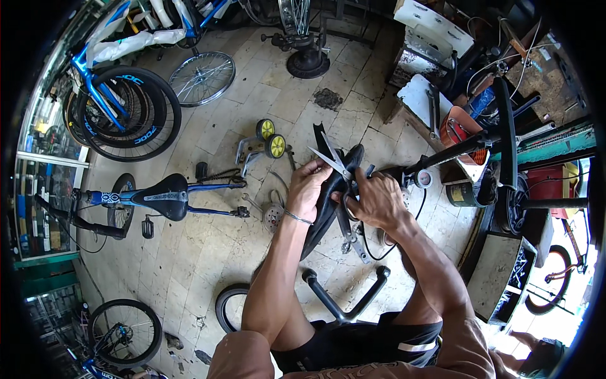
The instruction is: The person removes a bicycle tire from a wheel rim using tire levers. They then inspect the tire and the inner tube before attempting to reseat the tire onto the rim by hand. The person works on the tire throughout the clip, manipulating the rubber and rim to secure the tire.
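Over the middle of the floor, my right hand (380,201) grips a pair of scissors (338,165). Their silver blades are spread apart and point up and to the left. My left hand (305,191) is closed on a length of black rubber, which looks like an inner tube (320,218), right beside the blades. The rubber hangs down between my forearms, and another part rises past the scissors. Whether the blades touch the rubber I cannot tell. Below my right hand is a flat metal tool (358,247), partly hidden.
At left lies a small blue bike frame with a black saddle (165,197). Training wheels with yellow hubs (276,146) and a bare wheel rim (202,78) lie beyond. A bike pump with a gauge (423,179) stands right, near a cluttered workbench (548,69). Black stool legs (344,311) are below my hands.
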`<control>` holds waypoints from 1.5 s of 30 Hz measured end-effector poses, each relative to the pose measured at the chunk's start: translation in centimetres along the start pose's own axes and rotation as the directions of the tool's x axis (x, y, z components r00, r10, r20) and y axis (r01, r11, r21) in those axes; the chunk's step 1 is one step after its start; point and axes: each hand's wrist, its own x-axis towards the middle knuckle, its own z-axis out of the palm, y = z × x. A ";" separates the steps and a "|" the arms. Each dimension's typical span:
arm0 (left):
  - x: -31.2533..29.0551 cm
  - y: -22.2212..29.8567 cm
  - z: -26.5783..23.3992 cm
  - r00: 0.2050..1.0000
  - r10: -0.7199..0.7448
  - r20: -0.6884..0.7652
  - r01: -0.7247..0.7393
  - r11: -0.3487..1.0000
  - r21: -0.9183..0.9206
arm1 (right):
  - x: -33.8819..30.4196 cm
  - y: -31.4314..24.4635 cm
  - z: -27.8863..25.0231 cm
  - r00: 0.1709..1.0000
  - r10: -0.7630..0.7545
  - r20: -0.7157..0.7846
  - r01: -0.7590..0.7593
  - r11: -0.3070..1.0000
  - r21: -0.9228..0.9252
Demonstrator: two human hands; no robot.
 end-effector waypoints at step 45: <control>0.1 1.0 -0.2 0.971 0.167 -0.174 -0.152 0.984 0.093 | 2.8 8.0 6.7 0.929 0.208 0.305 -0.313 0.881 0.355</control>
